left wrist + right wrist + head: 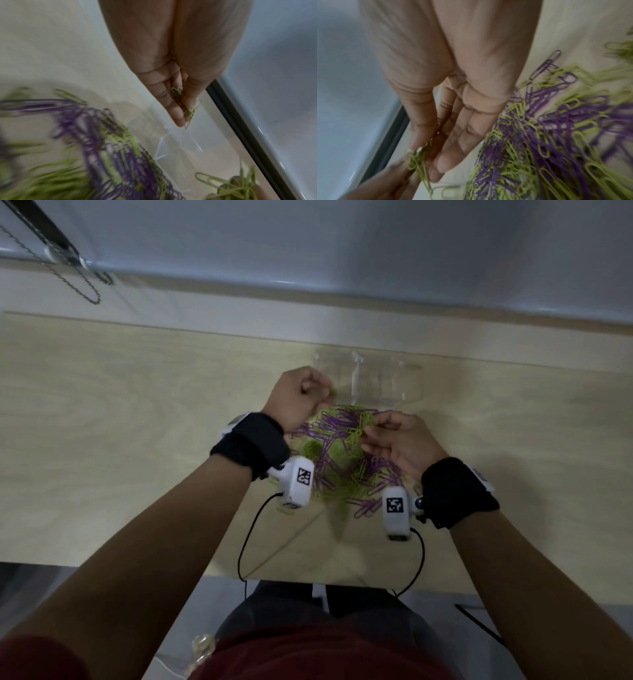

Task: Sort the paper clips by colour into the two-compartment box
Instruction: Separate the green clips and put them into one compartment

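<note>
At the centre-left of the head view, the left hand (pixel 301 398) is curling its fingers round a few thin yellow-green wire paper clips (pixel 188 113); in the left wrist view these are poking out between the thumb and fingertips (pixel 178 119), just above the near edge of the clear plastic two-compartment box (pixel 368 381). The box is sitting on the pale wooden surface (pixel 120 422) just above the middle of the frame, and both compartments are looking bare, though the blur is making that hard to confirm.

Below the box, at the centre of the frame, the mixed heap of purple and yellow-green paper clips (pixel 337 460) is lying spread out and tangled. To the right of centre, the right hand (pixel 397 443) is pinching a small linked bunch of yellow-green clips (pixel 418 161) between thumb and fingertips, over the upper part of the heap.

These clips are probably very light, stiff and springy, with a smooth coating that is likely slippery. They are hooking into one another, so lifting one is liable to be dragging neighbours of the wrong colour. Pinching a single clip at its rounded end, then shaking it loose, is looking the safest hold.
</note>
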